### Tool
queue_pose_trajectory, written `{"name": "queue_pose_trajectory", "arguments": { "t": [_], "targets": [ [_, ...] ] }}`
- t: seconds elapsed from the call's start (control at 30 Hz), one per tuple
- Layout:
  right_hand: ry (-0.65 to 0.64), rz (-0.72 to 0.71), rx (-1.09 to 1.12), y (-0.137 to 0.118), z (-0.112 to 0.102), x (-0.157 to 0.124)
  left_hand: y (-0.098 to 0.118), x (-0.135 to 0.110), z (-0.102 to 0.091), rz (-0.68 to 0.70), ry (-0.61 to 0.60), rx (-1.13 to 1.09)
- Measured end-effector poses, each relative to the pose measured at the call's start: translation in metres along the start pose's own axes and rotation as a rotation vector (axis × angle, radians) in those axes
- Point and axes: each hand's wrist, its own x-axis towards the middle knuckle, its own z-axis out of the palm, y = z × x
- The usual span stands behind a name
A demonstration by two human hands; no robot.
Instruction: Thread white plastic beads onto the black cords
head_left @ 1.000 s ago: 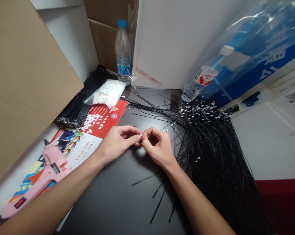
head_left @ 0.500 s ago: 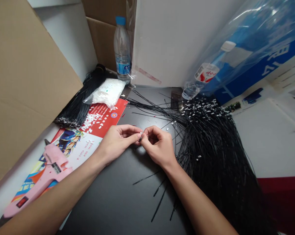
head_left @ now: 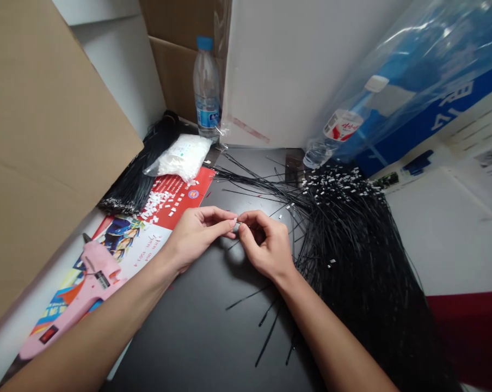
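My left hand (head_left: 199, 234) and my right hand (head_left: 266, 245) meet over the black tabletop (head_left: 197, 332), fingertips pinched together. Between them is a small white clip (head_left: 235, 220) and the end of a thin black strip that runs under my right hand. To the right lies a big pile of black strips with white clips (head_left: 352, 245). Several loose black strips (head_left: 266, 321) lie near my right forearm.
A pink glue gun (head_left: 82, 288) lies on a colourful printed sheet (head_left: 148, 228) at the left. Loose white clips (head_left: 158, 198), a bag of white clips (head_left: 183, 155), a bundle of black strips (head_left: 135, 174), two water bottles (head_left: 207, 87), cardboard and a plastic-wrapped box surround the table.
My fingertips have shifted slightly on the clip and strip; the view has moved a little to the left. Nothing else has moved.
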Motion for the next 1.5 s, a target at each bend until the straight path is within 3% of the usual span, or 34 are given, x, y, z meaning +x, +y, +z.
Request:
{"name": "queue_pose_trajectory", "arguments": {
  "t": [0.53,0.7,0.8,0.9,1.0,1.1,1.2,1.3,1.4,1.5],
  "targets": [
    [-0.051,0.015,0.017,-0.001,0.0,0.001,-0.005,0.002,0.004,-0.042,-0.007,-0.026],
    [-0.033,-0.046,-0.042,0.0,-0.003,0.002,-0.003,0.002,0.003,-0.02,0.007,-0.036],
    [-0.077,-0.115,-0.25,-0.012,-0.019,0.008,0.002,0.002,-0.001,0.043,0.037,-0.067],
    [-0.265,-0.053,-0.498,-0.038,-0.044,0.016,0.009,0.0,-0.003,0.092,0.04,-0.13],
    [-0.419,0.01,-0.706,-0.065,-0.074,0.023,0.012,-0.004,-0.004,0.108,-0.04,-0.121],
    [-0.335,0.141,-0.889,-0.071,-0.112,0.031,0.011,-0.006,-0.004,0.147,-0.111,0.044],
    [-0.14,0.4,-1.164,-0.055,-0.157,0.042,0.01,-0.006,-0.01,0.26,-0.05,0.446],
    [-0.094,0.639,-1.393,-0.032,-0.188,0.05,0.008,-0.005,-0.016,0.409,0.013,0.85],
    [-0.018,0.651,-1.412,-0.021,-0.187,0.05,0.004,-0.006,-0.017,0.447,-0.066,1.033],
    [0.025,0.433,-1.257,-0.018,-0.158,0.044,-0.002,-0.007,-0.013,0.46,-0.13,1.165]
  ]
}}
